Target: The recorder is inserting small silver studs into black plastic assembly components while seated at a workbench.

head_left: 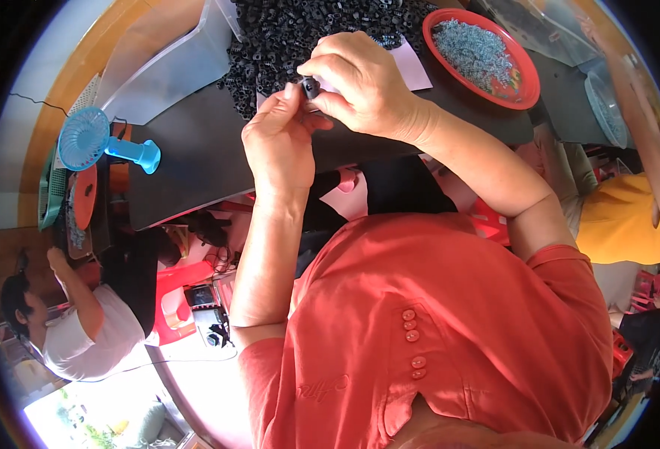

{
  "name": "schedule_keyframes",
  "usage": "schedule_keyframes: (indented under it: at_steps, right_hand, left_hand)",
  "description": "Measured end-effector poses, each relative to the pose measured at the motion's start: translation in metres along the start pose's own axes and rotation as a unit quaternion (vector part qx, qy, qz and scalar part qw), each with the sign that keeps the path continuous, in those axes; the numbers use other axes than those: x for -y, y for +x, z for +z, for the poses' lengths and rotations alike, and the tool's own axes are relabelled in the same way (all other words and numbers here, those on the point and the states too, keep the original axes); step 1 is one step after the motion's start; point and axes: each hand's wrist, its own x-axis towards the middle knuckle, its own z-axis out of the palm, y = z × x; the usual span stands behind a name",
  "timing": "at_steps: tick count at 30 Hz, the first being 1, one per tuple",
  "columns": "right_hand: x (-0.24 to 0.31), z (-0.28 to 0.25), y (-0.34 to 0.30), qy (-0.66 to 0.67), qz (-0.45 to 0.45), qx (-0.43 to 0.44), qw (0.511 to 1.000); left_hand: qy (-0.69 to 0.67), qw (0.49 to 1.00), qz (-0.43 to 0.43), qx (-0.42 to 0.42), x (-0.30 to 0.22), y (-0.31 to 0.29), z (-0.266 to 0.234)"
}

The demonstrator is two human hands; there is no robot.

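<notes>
Between both hands, above the near side of a dark table, is a small black plastic part (310, 87) with a round hole. My left hand (279, 138) pinches it from below with thumb and fingers. From the right, my right hand (360, 86) closes its thumb and bent fingers on the same piece. Whether a smaller item sits in the fingertips is hidden. Just beyond the hands spreads a big heap of similar black parts (277, 45). A red round tray (528, 93) holding many small silvery metal pieces (473, 56) stands to the right of the heap.
Left of the heap stands a clear plastic bin (161, 75). A blue handheld fan (84, 138) is at the table's left end. Pale paper (412, 69) lies under the heap's edge. People sit at left (98, 329) and right (621, 221). A clear basin (606, 108) is far right.
</notes>
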Motion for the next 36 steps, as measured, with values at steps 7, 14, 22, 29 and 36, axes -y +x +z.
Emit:
schedule_keyframes:
  at_steps: [7,14,22,29,36]
  right_hand:
    - [-0.003,-0.012,0.001,0.059,0.006,-0.003,0.998]
    - [-0.006,-0.010,0.009,0.092,0.020,0.036,0.995]
    - [-0.065,-0.005,-0.012,-0.128,0.153,0.217,0.956]
    - [-0.074,0.005,-0.038,-0.230,0.181,0.267,0.918]
    - [-0.075,0.008,-0.030,-0.220,0.187,0.277,0.917]
  left_hand:
    - [0.035,0.999,-0.023,0.019,-0.003,-0.004,-0.004]
    - [0.192,0.976,0.097,-0.030,-0.012,0.006,0.022]
    - [0.516,0.760,0.352,-0.181,-0.165,0.102,0.000]
    - [0.665,0.623,0.404,-0.077,-0.081,0.083,-0.032]
    - [0.781,0.516,0.343,0.076,-0.024,0.087,-0.023]
